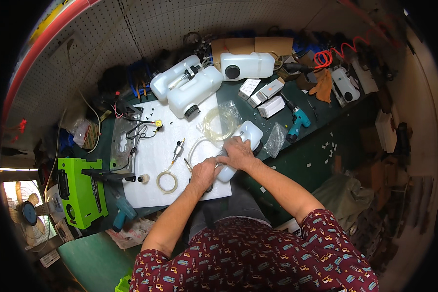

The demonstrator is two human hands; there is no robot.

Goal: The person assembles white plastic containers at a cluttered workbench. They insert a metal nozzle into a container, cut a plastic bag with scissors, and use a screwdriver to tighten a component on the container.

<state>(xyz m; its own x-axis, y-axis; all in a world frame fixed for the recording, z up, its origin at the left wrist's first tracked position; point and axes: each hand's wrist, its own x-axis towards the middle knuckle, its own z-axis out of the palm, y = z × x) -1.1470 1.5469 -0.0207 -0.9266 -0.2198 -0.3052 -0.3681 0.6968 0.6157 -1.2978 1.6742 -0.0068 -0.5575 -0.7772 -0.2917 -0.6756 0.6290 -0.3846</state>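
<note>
As fingers (pixel 233 145) touch tank (pixel 251 133), lettered casing (pixel 84 194), printed boxes (pixel 267 92)

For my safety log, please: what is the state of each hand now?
Left hand: curled by the white plastic tank; its grip cannot be told.
Right hand: closed, holding the tank.

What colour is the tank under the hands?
The tank is cloudy white, seen in the head view.
</note>
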